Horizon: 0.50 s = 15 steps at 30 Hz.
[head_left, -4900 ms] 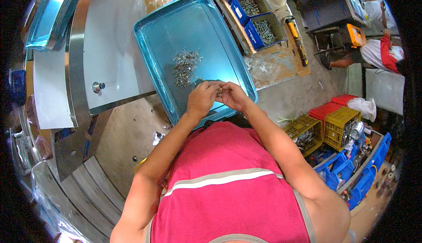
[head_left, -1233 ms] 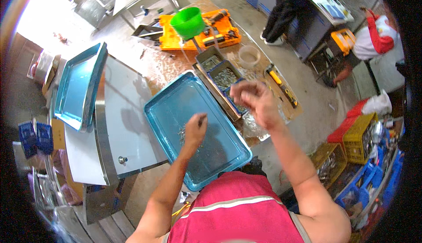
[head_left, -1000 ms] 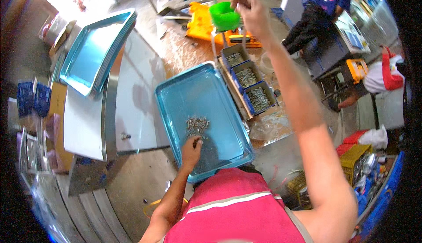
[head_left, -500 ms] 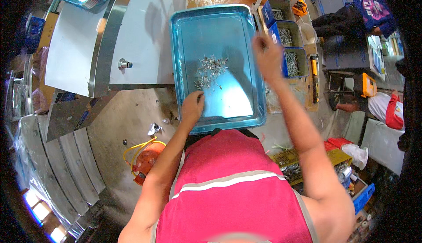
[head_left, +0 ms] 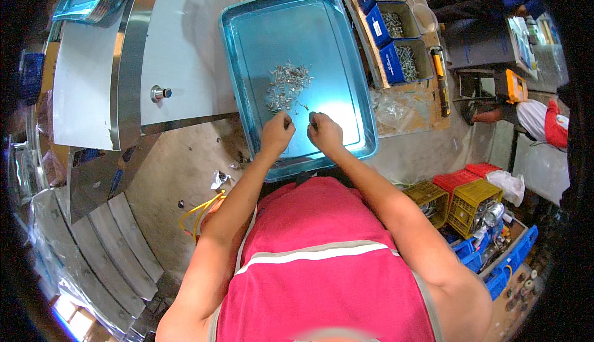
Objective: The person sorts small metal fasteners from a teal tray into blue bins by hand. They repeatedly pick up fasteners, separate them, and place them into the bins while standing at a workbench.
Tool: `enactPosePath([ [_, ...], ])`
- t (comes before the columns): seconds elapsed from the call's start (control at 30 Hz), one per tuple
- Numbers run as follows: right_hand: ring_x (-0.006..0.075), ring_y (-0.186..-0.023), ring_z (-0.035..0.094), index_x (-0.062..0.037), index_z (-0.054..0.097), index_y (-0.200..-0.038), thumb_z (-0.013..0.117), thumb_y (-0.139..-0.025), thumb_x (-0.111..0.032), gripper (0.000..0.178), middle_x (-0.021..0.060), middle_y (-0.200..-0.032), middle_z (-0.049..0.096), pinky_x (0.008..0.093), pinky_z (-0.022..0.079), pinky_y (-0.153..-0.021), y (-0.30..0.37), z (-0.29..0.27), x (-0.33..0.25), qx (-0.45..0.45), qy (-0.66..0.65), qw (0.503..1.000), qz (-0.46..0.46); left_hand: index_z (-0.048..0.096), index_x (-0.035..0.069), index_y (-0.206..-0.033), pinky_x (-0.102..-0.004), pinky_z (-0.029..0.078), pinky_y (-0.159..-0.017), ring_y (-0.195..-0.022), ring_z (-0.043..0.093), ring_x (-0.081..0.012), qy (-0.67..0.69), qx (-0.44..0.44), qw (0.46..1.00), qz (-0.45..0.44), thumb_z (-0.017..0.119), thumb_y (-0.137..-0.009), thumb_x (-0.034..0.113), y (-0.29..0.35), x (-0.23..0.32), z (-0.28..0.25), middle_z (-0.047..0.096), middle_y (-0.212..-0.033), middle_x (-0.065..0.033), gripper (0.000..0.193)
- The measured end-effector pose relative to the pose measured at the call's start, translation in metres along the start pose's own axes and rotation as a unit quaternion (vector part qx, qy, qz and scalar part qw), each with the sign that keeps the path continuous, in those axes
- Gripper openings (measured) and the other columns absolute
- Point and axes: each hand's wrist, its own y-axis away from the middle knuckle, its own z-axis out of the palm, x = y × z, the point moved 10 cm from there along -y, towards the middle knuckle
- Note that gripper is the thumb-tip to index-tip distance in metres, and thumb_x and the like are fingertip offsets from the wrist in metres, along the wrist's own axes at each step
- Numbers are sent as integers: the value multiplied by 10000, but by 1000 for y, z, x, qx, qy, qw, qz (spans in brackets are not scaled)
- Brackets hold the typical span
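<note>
A large blue metal tray (head_left: 281, 23) with a raised rim lies in front of me. A loose pile of small metal screws (head_left: 291, 79) sits near its middle, with a few strays closer to me. My left hand (head_left: 278, 133) is over the tray's near part, just below the pile, its fingers closed in a pinch. Beside it, across a small gap, my right hand (head_left: 325, 133) also has its fingertips pinched together. Whatever either hand holds is too small to make out.
Right of the tray stand blue bins (head_left: 405, 62) full of metal fasteners. A yellow-and-black tool (head_left: 440, 82) lies beside them. White panels with a metal knob (head_left: 161, 93) are at left. Yellow crates (head_left: 473, 203) stand at lower right. Other people are at far right.
My right hand has come from beside the bins back over the tray, next to my left hand. My left hand has shifted slightly. The whole view has shifted a little.
</note>
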Motion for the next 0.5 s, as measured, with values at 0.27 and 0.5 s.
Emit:
enactPosePath([
  [0.27,274,-711,646,-54,606,-936,571,-932,-188,138,125,-866,681,404,526,-630,-2,12,22,-67,-280,951,115,657,9,-970,-453,532,-727,-789,691,-387,197,-3,972,-132,605,-926,184,5,-27,4,715,-933,-206,187],
  [0.5,225,-715,658,-64,601,-953,496,-972,-200,173,133,-913,696,359,561,-639,13,29,51,-172,-728,614,252,652,13,-1032,-479,529,-833,-930,665,-412,69,40,997,19,590,-932,120,0,41,-1,682,-1045,-225,159],
])
